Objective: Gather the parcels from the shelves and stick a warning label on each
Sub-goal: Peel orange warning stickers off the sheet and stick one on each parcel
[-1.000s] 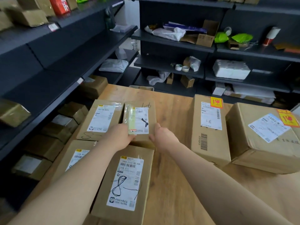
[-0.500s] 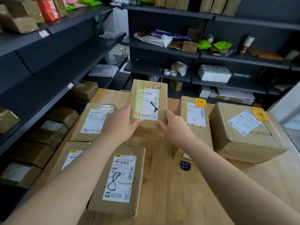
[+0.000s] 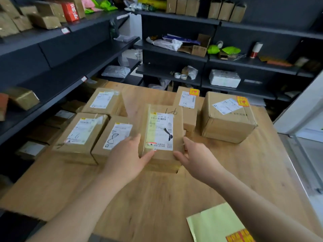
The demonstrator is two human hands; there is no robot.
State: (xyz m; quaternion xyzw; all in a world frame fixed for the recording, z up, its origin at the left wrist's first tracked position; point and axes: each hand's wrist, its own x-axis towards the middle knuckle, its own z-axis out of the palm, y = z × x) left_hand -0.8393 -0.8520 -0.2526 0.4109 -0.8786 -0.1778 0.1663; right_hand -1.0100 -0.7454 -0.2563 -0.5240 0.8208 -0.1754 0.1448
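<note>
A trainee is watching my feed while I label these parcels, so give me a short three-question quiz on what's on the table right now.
1. How many parcels on the table show an orange warning label?
2. Where is the sheet of labels? A) on a shelf B) at the table's near right edge C) on the floor
3. True or false: the left hand and the right hand both hold the middle parcel.

Key: 1. Two: the tall parcel and the big box. 2. B. 3. True.
</note>
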